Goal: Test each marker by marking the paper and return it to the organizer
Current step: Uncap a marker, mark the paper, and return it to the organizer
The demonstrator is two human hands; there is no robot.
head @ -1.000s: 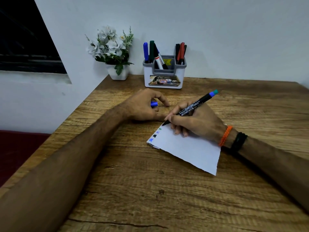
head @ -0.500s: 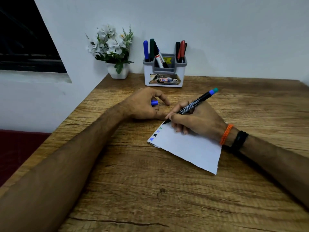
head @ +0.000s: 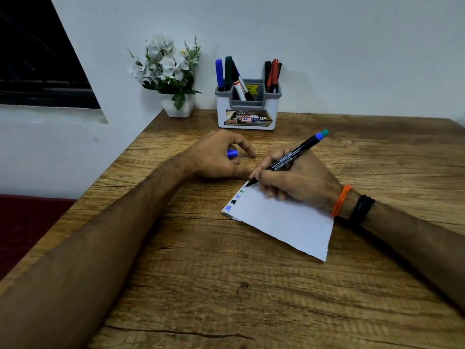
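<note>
The marking step is in hand: the right hand [head: 299, 180] pinches a slim black marker with a blue-green end [head: 289, 156], its tip on the far corner of the white paper sheet [head: 284, 220] under that hand. Just left, the left hand [head: 216, 157] curls around the blue cap [head: 232, 153]. Next, I judge, comes recapping, then reaching ahead to the white-and-grey organizer [head: 247, 109].

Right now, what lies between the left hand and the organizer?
Only bare wooden table, in the head view: the left hand, holding a blue cap, sits before the organizer.
</note>
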